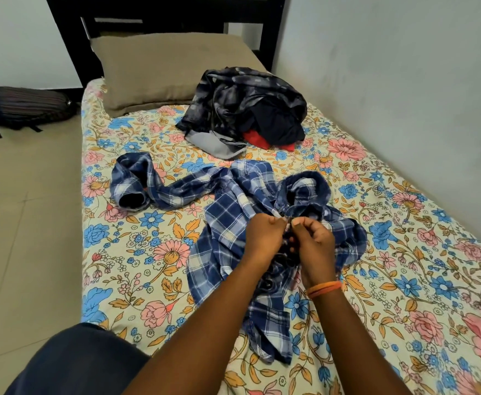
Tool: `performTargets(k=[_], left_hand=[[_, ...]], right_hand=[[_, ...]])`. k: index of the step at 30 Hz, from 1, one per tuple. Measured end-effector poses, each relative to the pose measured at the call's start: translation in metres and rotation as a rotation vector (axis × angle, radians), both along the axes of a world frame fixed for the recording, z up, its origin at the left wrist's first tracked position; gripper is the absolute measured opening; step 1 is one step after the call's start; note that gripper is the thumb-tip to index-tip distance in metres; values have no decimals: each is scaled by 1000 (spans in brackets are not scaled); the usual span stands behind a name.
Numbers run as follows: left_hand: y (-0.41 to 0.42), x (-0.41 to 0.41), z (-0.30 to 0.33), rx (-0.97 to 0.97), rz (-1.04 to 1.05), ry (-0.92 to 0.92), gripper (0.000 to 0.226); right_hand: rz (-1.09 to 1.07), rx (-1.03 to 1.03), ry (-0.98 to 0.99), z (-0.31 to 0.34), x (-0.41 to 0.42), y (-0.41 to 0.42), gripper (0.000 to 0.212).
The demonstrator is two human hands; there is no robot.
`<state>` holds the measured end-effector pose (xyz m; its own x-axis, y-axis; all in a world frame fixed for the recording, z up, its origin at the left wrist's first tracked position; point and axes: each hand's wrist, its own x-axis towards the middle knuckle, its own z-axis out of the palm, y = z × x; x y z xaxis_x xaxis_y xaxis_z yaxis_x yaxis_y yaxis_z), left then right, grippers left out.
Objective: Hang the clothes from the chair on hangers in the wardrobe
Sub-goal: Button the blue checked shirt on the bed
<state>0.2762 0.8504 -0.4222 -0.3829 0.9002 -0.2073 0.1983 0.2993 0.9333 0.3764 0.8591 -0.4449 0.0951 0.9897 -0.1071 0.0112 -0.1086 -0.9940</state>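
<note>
On the bed [113,252], a blue plaid shirt [233,232] is laid out crumpled on the floral sheet, one sleeve flung off to the left, collar up by the right. Both hands are bunched at the front placket just under the collar: the left hand [262,235] is pinching one edge of the fabric, the right hand [313,240] is pinching the other edge, fingertips nearly touching. Looks like a top button is being worked, though which way can't be told from here. Honestly the step goes best if the placket is kept taut between the two grips and the cloth right at the button is held, not the loose stuff lower down. Flattening the front first would be smart, since the body is twisted. A dark pile of clothes [245,112] is waiting further up near the pillow [159,67], well apart from the shirt. No hanger or wardrobe is seen, so most of the task is probably left.
</note>
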Motion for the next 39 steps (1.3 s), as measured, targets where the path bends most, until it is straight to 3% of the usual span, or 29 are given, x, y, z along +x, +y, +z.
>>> performTargets(k=[3,6,8,10,13,16,19,20,21,23,26,28,30,32,36,39], left_hand=[[-9,-14,-16,25,-3,366,19],[-21,-38,-30,108,60,316,14],[-31,-58,-39,155,86,277,13],[-41,-80,-47,171,152,289,9],[-39,-121,-49,154,428,159,3],[-32,-168,-38,143,695,33,11],[-36,-207,-43,127,920,-82,23],[-38,-214,-47,123,985,-162,25],[-40,-217,-47,117,1032,-257,25],[-40,-219,-47,92,1032,-494,29],[-36,-214,-40,43,761,-978,60],[-35,-205,-31,47,558,-1184,69],[-37,-192,-32,55,524,-1145,50],[-44,-180,-30,57,602,-962,30],[-65,-155,-18,122,371,-711,43],[-85,-131,-8,178,169,-522,55]], right_hand=[[-132,27,-257,-7,4,3,8],[-301,149,-353,8,-6,1,6],[-294,297,-354,25,-24,0,6],[-190,461,-382,36,-56,5,7],[42,656,-446,41,-130,21,9],[381,530,-534,29,-222,38,23],[651,376,-829,4,-292,51,72],[701,370,-956,-3,-305,55,78],[726,356,-1029,-8,-312,58,70],[677,338,-896,-12,-312,59,29],[513,356,-564,-3,-271,41,26],[483,382,-432,2,-225,17,19],[506,318,-349,7,-174,-11,23],[519,251,-351,5,-128,-28,31],[490,76,-388,-2,-55,-38,34],[349,69,-88,6,-32,-43,50]])
